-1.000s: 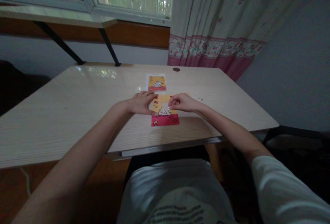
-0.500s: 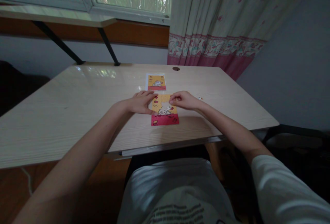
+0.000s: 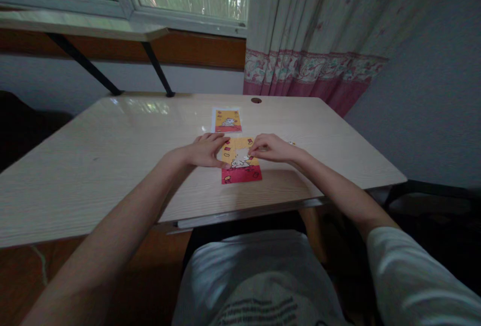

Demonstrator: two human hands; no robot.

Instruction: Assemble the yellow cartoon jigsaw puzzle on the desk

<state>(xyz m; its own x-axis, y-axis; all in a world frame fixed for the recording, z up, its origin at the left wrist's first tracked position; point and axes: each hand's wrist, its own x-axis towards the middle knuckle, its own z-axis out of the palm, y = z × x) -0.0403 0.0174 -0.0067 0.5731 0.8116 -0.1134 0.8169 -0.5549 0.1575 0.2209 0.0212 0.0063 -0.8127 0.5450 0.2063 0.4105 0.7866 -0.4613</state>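
Note:
A yellow and red jigsaw puzzle [image 3: 241, 175] with a white cartoon animal lies flat on the table. A pale patch shows within its middle, where pieces are absent. My left hand [image 3: 205, 150] rests open at its left edge, thumb and fingers spread apart along the side. At the puzzle's right side my right hand [image 3: 268, 147] is closed in a pinch over the pale patch. A small whitish puzzle piece [image 3: 248, 155] shows at its fingertips, partly hidden. Another small piece [image 3: 291, 143] lies behind my right wrist.
Beyond the puzzle lies a matching picture card [image 3: 228, 121] in a clear sleeve. The wooden table [image 3: 124, 166] has a round cable hole [image 3: 256, 100] near its back edge. Black shelf supports [image 3: 158, 68] rise at the back left, and a curtain [image 3: 300, 40] hangs behind.
My right hand has shifted slightly, and its fingertips are a little lower over the puzzle. The puzzle has slid very slightly toward me and right. My left hand stays about where it was.

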